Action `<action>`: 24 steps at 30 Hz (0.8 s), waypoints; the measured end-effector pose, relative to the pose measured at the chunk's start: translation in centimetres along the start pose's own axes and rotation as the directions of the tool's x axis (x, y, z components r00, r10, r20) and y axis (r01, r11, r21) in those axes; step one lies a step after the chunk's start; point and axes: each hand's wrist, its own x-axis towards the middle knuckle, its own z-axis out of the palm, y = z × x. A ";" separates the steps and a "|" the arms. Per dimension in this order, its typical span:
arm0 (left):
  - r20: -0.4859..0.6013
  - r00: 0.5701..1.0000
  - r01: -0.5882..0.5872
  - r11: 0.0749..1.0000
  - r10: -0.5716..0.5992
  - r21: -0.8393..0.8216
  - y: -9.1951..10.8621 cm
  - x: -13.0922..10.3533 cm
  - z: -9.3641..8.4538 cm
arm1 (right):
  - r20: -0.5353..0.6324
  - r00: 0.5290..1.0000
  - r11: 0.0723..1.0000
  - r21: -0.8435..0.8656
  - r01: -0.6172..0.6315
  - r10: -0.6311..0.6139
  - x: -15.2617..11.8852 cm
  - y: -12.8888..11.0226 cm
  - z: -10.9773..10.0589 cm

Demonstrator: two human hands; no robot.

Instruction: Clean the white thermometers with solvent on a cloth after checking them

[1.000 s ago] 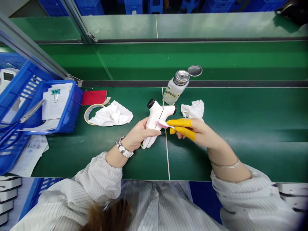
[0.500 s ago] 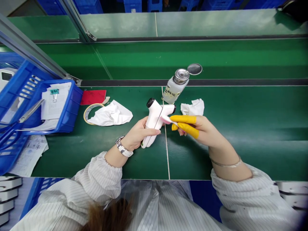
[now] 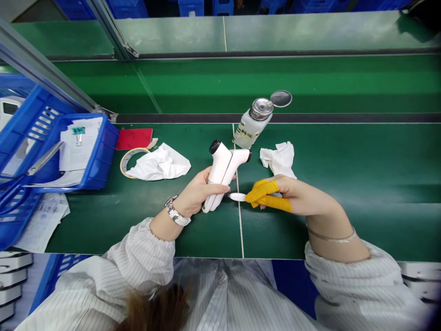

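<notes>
My left hand is closed around a white Y-shaped plastic device, with the thumb across its front. A dark seam runs down its length, and both upper ends are black. To the right, my right hand wears yellow finger cots and pinches a small brush. The brush's white oval head lies near the device's lower right side; whether they touch I cannot tell. Most of its handle is hidden by the fingers. Just beyond my right hand lies a crumpled white cloth.
A pump bottle with its metal lid flipped up stands behind the device. To the left are another white cloth, a tape roll, a red card and a blue basket with papers and scissors. A metal post rises behind.
My right hand has turned and moved toward me, bringing the brush from the device's upper right arm down beside its lower part. My left hand and the device have stayed put.
</notes>
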 end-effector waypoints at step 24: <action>-0.089 0.985 -0.149 0.989 0.148 -0.005 -1.2 -0.4 1.3 | -0.765 0.616 0.958 -0.281 -0.053 -0.190 4.1 0.3 5.1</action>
